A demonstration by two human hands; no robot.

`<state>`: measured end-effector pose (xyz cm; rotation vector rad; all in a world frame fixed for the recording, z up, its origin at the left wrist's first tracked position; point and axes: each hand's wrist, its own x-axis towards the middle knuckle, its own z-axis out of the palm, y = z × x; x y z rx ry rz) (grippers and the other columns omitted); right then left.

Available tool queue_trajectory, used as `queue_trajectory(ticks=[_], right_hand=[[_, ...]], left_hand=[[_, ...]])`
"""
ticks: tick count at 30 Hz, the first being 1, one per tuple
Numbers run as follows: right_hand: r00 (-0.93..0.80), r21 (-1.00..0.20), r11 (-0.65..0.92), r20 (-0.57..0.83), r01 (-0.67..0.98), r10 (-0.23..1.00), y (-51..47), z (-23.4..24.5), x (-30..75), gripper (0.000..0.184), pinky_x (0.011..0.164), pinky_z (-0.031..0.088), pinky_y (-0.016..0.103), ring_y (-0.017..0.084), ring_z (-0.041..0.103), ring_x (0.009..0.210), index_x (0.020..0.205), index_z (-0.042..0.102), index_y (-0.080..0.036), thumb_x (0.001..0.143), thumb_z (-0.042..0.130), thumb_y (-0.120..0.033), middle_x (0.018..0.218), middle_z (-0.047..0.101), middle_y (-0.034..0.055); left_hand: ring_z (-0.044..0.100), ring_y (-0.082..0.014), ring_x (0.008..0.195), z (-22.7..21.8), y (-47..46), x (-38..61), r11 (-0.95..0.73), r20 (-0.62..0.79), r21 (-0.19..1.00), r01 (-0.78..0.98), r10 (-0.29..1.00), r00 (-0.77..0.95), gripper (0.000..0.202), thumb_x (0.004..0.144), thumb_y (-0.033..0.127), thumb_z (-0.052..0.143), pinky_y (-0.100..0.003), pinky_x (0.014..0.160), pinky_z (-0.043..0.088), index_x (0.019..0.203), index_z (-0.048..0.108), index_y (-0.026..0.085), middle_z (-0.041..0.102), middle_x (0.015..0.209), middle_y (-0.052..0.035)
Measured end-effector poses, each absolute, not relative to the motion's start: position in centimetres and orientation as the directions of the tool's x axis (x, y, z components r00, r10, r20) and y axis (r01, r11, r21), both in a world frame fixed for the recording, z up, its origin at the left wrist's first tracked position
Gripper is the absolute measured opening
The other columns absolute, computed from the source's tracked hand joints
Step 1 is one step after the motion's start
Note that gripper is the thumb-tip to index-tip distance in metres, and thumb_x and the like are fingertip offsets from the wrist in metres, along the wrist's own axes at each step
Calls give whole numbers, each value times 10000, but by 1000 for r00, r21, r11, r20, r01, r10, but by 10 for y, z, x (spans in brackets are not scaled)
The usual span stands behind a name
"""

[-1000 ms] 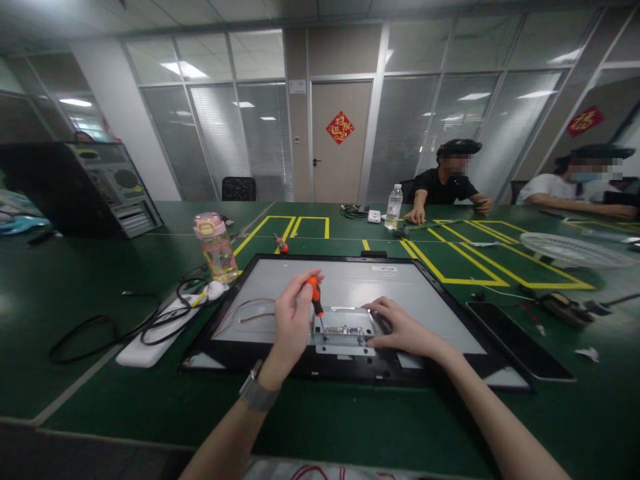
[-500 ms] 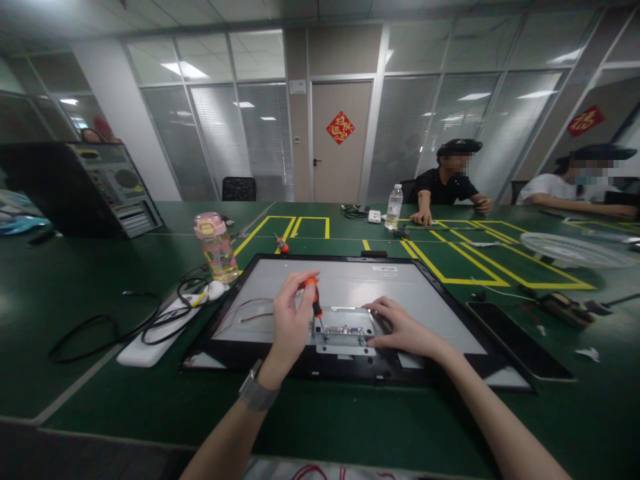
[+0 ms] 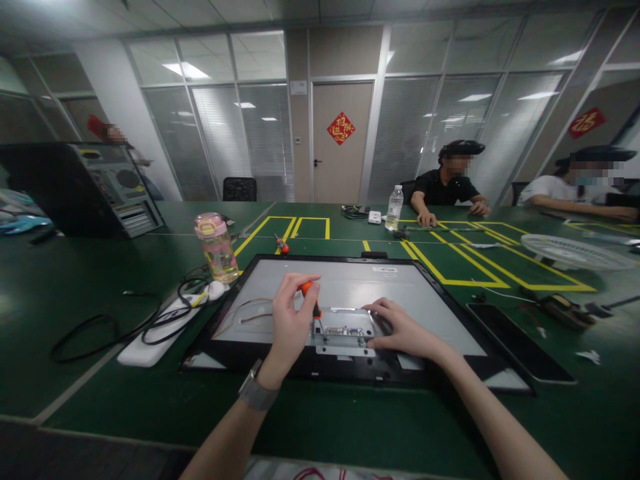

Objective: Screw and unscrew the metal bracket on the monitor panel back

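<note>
A flat monitor panel (image 3: pixel 425 293) lies face down on the green table, its black frame around a grey back. Near its front edge sits a small metal board bracket (image 3: pixel 345 331). My left hand (image 3: pixel 290 327) is closed round an orange-handled screwdriver (image 3: pixel 311 298), held upright with its tip on the bracket's left side. My right hand (image 3: pixel 400 327) rests on the bracket's right end, fingers bent and pressing down. A thin wire (image 3: pixel 247 312) runs across the panel left of my left hand.
A pink drink bottle (image 3: pixel 216 248) and black cables (image 3: pixel 150 320) over a white strip lie to the left, with a computer case (image 3: pixel 100 187) behind. A black slab (image 3: pixel 520 343) lies right of the panel. Two other people sit at the far right; a water bottle (image 3: pixel 394 207) stands near them.
My left hand has turned round the screwdriver and lowered a little, so less of the orange handle shows. My right hand has stayed on the bracket.
</note>
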<state>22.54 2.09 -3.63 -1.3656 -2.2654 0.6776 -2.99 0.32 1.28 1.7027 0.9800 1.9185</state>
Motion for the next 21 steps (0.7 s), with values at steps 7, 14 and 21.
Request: queue_trajectory(ticks=[7,14,21], right_hand=[[-435,-597,397,87,697,896,19,-32,223,654,1025,415,448,302,507,1148,1292,573,-218,698,796,-379,1207,517,96],[-436,-600,400,92,693,895,19,-32,224,656,1035,406,446,305,503,1157,1293,570,-223,702,793,-403,1210,514,93],[-441,-609,396,84,687,894,18,-31,224,651,1042,399,430,298,499,1159,1295,568,-212,711,789,-396,1211,513,95]], left_hand=[[637,-191,914,15,-3,-31,-652,653,756,54,748,-119,298,940,232,432,-289,807,480,993,722,186,695,954,-64],[600,-181,867,10,2,-31,-666,679,734,133,724,-120,195,898,253,562,-283,794,473,1002,722,211,645,935,-51],[601,-179,911,8,3,-30,-666,677,735,127,733,-71,243,919,240,540,-291,836,467,1106,693,217,628,964,-53]])
